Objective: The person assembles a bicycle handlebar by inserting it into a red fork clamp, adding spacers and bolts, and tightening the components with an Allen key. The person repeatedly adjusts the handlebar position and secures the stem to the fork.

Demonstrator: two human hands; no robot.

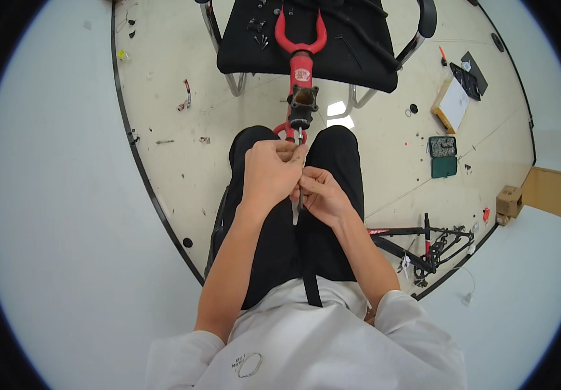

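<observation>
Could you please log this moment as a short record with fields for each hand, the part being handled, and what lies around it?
Left hand: left hand, fingers closed around the near end of the red bicycle fork
Right hand: right hand, pinching a thin dark metal tool held upright
Fork position: far end rests on the black padded chair seat, near end between the knees
Seat items: small dark screws
Floor, right side: green parts tin, black and red bicycle frame, small cardboard box
</observation>
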